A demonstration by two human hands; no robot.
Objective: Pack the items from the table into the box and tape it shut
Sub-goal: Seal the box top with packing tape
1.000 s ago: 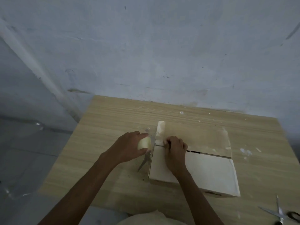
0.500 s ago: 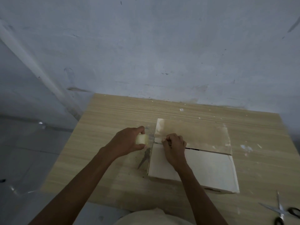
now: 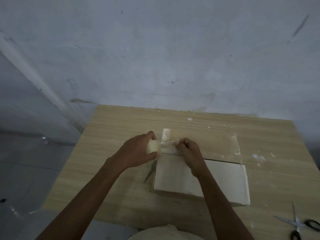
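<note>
Wall point(image 3: 173, 49): scuffed, pale, behind the table.
Table point(image 3: 121, 127): light wood grain, speckled.
Box point(image 3: 225, 179): flaps closed, on the table's middle.
Left hand point(image 3: 135, 153): fingers curled round tape roll point(image 3: 152, 147), beside the box's left edge.
Right hand point(image 3: 188, 151): pinches tape end point(image 3: 167, 142) over the box top.

I count one bench point(image 3: 121, 122). On it sits one box point(image 3: 225, 181), right of the middle. There is one roll of tape point(image 3: 152, 147), just off the box's far left corner, and one pair of scissors point(image 3: 297, 224) at the bench's near right corner. My grips make two: one left grip point(image 3: 136, 153), one right grip point(image 3: 188, 151). Some white flecks point(image 3: 190, 119) dot the far edge, too small to count.
</note>
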